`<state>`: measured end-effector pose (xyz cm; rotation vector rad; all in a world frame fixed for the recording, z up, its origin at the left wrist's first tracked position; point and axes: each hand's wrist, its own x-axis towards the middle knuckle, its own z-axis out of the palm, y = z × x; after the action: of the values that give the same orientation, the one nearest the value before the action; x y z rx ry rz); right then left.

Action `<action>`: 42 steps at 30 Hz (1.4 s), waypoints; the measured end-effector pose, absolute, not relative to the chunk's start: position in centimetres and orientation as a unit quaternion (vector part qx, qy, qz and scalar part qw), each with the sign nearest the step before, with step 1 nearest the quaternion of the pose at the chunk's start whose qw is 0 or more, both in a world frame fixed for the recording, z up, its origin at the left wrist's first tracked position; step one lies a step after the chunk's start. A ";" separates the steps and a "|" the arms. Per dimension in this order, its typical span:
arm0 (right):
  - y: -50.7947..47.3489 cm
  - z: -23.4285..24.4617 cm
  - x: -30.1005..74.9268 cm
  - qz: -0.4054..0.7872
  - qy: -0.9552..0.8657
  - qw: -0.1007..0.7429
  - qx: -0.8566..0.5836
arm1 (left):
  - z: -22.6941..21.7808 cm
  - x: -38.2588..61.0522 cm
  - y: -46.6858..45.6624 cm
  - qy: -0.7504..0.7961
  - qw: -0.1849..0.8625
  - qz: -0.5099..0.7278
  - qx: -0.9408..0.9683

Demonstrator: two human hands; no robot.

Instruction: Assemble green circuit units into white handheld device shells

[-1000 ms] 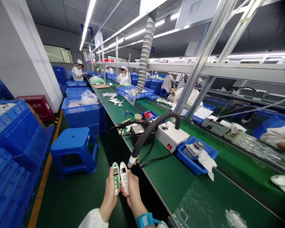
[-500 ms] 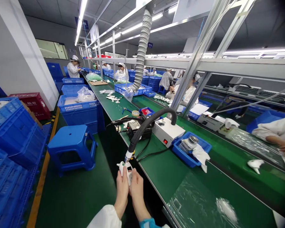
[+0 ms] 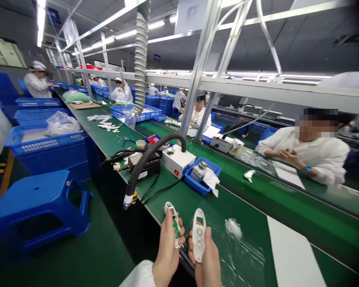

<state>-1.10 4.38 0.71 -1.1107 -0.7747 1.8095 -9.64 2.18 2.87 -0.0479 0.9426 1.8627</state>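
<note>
My left hand (image 3: 166,249) grips a white housing half with a green circuit board (image 3: 174,224) inside, held upright. My right hand (image 3: 206,261) grips a white front cover (image 3: 199,234) with a window and button holes, also upright. Both parts are apart, side by side, over the front edge of the green bench (image 3: 194,199). A black hose nozzle (image 3: 128,197) hangs just left of and above my left hand.
A white control box (image 3: 177,159), a black unit (image 3: 146,167) and a blue tray (image 3: 202,175) with a jar and cloth sit beyond my hands. Clear plastic film (image 3: 242,243) lies at right. A blue stool (image 3: 37,203) stands left. A person (image 3: 314,151) sits across the conveyor.
My hands came away from the hose nozzle and moved right over the bench; the two white parts, held together before, are now separated. The view swung right.
</note>
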 end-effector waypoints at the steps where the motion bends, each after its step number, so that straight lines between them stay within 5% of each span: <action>1: 5.1 0.7 0.2 0.711 -0.319 0.435 -0.451 | 3.2 -9.1 2.9 0.377 0.527 0.762 -0.019; 9: 9.0 -2.2 7.9 0.539 -0.495 0.439 -0.521 | 3.2 -6.0 6.6 0.324 0.655 0.682 0.000; 15: 7.1 0.6 8.1 0.366 -0.673 0.445 -0.463 | 3.3 -4.5 6.5 0.348 0.651 0.674 0.018; 31: 6.7 2.9 7.9 0.433 -0.711 0.357 -0.423 | 3.3 -2.8 4.9 0.418 0.628 0.648 0.106; 42: 7.1 2.4 8.0 0.562 -0.619 0.375 -0.402 | 2.9 -2.6 4.8 0.503 0.575 0.629 0.143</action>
<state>7.99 7.10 2.40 -1.0278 -1.5832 1.4378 -2.63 4.79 2.91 0.3354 1.1793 1.4741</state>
